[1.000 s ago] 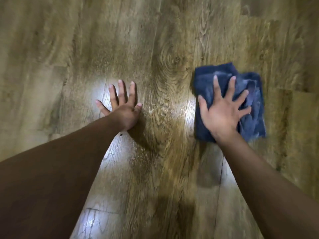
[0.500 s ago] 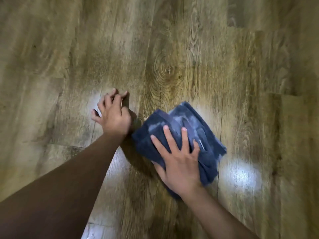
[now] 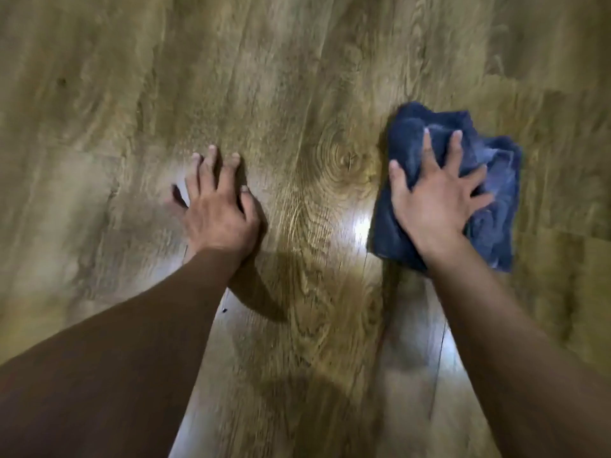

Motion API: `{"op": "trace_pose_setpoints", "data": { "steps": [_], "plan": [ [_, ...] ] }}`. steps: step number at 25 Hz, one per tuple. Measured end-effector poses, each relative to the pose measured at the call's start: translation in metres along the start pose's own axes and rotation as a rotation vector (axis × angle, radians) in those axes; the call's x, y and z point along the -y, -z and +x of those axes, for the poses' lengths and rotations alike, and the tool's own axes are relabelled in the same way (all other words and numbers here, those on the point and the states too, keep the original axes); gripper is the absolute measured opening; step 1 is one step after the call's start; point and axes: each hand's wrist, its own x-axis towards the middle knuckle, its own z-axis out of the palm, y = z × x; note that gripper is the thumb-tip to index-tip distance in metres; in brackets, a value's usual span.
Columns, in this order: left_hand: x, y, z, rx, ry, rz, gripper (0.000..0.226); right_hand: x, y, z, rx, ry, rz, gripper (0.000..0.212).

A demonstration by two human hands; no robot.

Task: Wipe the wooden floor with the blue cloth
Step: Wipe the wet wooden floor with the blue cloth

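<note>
Partly under the right hand (image 3: 433, 206) (fingers spread), blurred blue cloth (image 3: 496, 226).

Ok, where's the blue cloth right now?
In the head view the blue cloth lies on the wooden floor at right, under the spread right hand, well apart from the left hand.

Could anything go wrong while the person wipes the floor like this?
Maybe. The blue cloth is bunched and crumpled under the right hand, so a loose fold could flip over and leave streaks. The left hand is pressed flat on the shiny wooden floor; if that patch is damp, which I cannot tell, the hand might slip. A small dark speck lies near the left arm and could get missed.
</note>
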Motion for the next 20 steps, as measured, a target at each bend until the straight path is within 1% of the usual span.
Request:
{"op": "trace_pose_setpoints", "data": {
  "steps": [1, 2, 4, 5, 7, 10, 12, 13, 15, 18, 19, 20],
  "plan": [
    [-0.001, 0.000, 0.000, 0.001, -0.009, -0.004, 0.051, 0.030, 0.000, 0.008, 0.010, 0.045, 0.004, 0.071],
    [-0.001, 0.001, -0.003, -0.001, -0.017, -0.010, 0.050, 0.059, -0.002, 0.006, 0.024, 0.134, -0.014, 0.071],
    [-0.001, 0.003, -0.004, -0.019, -0.022, -0.015, 0.048, 0.104, -0.012, -0.022, 0.031, 0.357, -0.074, 0.073],
    [-0.001, 0.003, -0.004, -0.021, -0.016, -0.025, 0.047, 0.115, -0.018, -0.047, 0.029, 0.452, -0.083, 0.074],
    [0.000, 0.004, -0.003, 0.000, -0.020, -0.054, 0.048, 0.106, -0.028, -0.103, 0.041, 0.556, -0.057, 0.075],
    [-0.001, 0.007, -0.003, -0.005, -0.015, -0.051, 0.051, 0.043, -0.033, -0.144, 0.080, 0.593, -0.065, 0.078],
    [-0.003, 0.010, -0.005, 0.010, 0.001, -0.049, 0.053, -0.001, -0.023, -0.138, 0.096, 0.556, -0.127, 0.076],
    [-0.005, 0.012, -0.004, 0.025, 0.004, -0.056, 0.054, -0.019, -0.015, -0.123, 0.082, 0.492, -0.146, 0.072],
    [-0.007, 0.015, -0.004, 0.048, 0.015, -0.054, 0.055, -0.041, 0.000, -0.082, 0.061, 0.302, -0.158, 0.070],
    [-0.007, 0.015, -0.004, 0.049, 0.008, -0.043, 0.056, -0.036, 0.016, -0.003, 0.050, -0.003, -0.042, 0.068],
    [-0.007, 0.014, -0.004, 0.050, 0.005, -0.036, 0.055, -0.021, 0.018, 0.021, 0.027, -0.061, -0.002, 0.067],
    [-0.006, 0.013, -0.003, 0.054, 0.004, -0.031, 0.055, 0.001, 0.017, 0.038, 0.005, -0.079, 0.017, 0.065]
  ]
}}
